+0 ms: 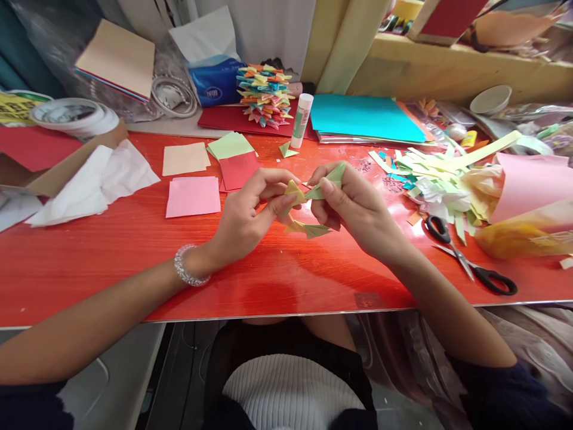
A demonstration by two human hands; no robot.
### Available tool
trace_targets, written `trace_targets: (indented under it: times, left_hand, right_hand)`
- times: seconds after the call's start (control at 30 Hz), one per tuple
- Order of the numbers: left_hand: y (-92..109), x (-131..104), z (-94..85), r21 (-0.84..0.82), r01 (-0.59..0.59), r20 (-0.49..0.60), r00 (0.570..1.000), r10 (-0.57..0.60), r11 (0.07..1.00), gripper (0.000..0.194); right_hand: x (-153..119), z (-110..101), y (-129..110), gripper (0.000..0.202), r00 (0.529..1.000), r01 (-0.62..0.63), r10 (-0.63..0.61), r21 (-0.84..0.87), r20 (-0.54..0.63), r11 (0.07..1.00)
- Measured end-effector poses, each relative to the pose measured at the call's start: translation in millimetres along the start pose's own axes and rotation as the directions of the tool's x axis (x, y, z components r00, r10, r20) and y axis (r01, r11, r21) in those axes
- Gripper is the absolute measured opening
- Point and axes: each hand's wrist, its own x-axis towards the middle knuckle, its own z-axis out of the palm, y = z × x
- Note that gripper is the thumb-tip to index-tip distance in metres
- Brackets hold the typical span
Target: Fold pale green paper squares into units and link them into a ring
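Observation:
Between my hands, above the red table, is a small chain of folded paper pieces in yellow and green. My left hand (250,209) pinches a yellow folded piece (294,192). A pale green folded piece (333,179) is gripped between the thumb and fingers of my right hand (353,206); its point meets the yellow one. Below them hangs more of the chain, a yellow piece and a green piece (316,230). Some of the chain is hidden behind my fingers. Beyond my hands a glue stick (301,121) stands upright beside a loose green folded piece (287,150).
Pink squares (193,197), red squares (239,171) and beige squares (184,159) lie left. A multicoloured folded-paper stack (265,95) stands at the back near blue sheets (364,118). Open scissors (470,263) and a heap of paper strips (441,173) are at right.

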Motion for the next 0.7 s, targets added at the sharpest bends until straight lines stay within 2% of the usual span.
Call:
trace_targets:
  times: [0.17, 0.7]
  left_hand:
    - [0.6, 0.6, 0.5, -0.017, 0.002, 0.006, 1.000, -0.001, 1.000, 0.017]
    - [0.7, -0.4, 0.0, -0.011, 0.018, 0.044, 0.999, -0.018, 1.000, 0.017]
  right_hand:
    - [0.8, -0.7, 1.1, 0.023, 1.000, -0.020, 0.019, 0.037, 0.025, 0.999]
    - [-4.8, 10.1, 11.7, 0.025, 0.980, 0.028, -0.066, -0.198, -0.188, 0.980]
